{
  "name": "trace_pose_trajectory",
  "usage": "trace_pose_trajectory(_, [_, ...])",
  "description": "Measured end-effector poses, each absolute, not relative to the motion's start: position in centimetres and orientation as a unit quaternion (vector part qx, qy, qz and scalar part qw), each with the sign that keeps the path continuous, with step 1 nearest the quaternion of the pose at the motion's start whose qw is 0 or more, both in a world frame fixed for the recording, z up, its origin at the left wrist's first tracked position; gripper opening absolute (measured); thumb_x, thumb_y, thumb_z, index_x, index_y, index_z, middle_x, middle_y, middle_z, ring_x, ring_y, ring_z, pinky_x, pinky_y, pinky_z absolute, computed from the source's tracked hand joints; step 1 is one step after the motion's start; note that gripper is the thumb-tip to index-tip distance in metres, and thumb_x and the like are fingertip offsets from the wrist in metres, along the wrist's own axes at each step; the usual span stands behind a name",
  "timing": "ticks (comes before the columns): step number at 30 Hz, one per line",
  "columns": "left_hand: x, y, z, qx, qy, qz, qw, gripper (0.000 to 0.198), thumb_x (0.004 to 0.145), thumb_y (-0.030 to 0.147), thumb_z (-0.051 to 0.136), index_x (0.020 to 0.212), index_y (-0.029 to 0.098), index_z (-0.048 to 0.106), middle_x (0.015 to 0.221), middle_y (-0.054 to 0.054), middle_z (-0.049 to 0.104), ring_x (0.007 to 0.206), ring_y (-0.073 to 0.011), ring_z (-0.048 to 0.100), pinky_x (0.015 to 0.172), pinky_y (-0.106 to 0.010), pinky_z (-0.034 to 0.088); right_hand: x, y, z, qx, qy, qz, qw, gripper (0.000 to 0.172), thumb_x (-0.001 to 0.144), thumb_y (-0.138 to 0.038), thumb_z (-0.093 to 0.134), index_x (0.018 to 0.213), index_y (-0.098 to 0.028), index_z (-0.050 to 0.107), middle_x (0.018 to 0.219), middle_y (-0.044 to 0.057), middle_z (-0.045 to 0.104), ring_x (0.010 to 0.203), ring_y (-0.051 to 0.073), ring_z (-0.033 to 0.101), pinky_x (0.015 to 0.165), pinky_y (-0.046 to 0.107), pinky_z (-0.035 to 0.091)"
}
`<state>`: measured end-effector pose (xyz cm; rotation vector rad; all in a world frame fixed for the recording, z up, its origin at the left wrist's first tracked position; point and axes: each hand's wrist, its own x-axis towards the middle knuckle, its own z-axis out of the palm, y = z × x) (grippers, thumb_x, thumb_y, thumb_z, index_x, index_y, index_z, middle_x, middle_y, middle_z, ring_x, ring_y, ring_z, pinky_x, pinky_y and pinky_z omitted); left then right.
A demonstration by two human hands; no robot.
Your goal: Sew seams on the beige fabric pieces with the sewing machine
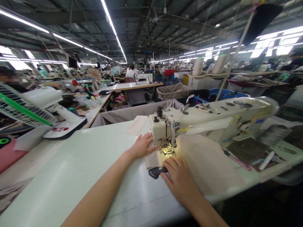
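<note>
At the view's 4 o'clock the cloth (205,157) is plain pale beige; the sewing machine (205,113), running from the centre toward 3, is cream with yellow patches, and the tabletop (94,164) at 8 is pale mint green. At 9 the fan (44,96) is white, with a bright green band and reddish dots on its base. The thread cones (197,66) between 1 and 2 are off-white with green tips, and the crate (240,95) near 3 is blue.

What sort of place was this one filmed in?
Most likely a garment or textile factory: a sewing machine with pale cloth under it, big thread cones behind, and long strip lights over many more worktables.
</note>
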<state>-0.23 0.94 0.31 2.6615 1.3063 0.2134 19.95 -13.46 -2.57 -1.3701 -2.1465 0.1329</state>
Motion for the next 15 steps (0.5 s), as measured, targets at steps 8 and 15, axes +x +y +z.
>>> trace_pose_trajectory(8, [-0.3,1.7,0.7,0.896,0.436,0.060,0.058,0.038,0.097,0.040,0.058,0.134,0.030,0.060,0.148,-0.006,0.053,0.139,-0.0287,0.043,0.118,-0.050,0.030,19.8,-12.7,-2.1,-0.514,-0.809,0.038,0.282,0.011,0.093,-0.018,0.068,0.102,-0.021,0.063,0.107,0.004,0.068,0.112,0.027,0.058,0.112,0.054,0.032])
trace_pose_trajectory(15, [1.9,-4.3,1.2,0.888,0.451,0.091,-0.011,0.021,0.098,0.018,0.050,0.096,0.018,0.070,0.105,-0.011,0.070,0.103,-0.0260,0.065,0.096,-0.042,0.051,19.9,-13.0,-2.7,-0.503,-0.813,0.017,0.293,0.017,0.094,-0.021,0.067,0.110,-0.021,0.063,0.109,0.005,0.069,0.112,0.027,0.058,0.112,0.057,0.033])
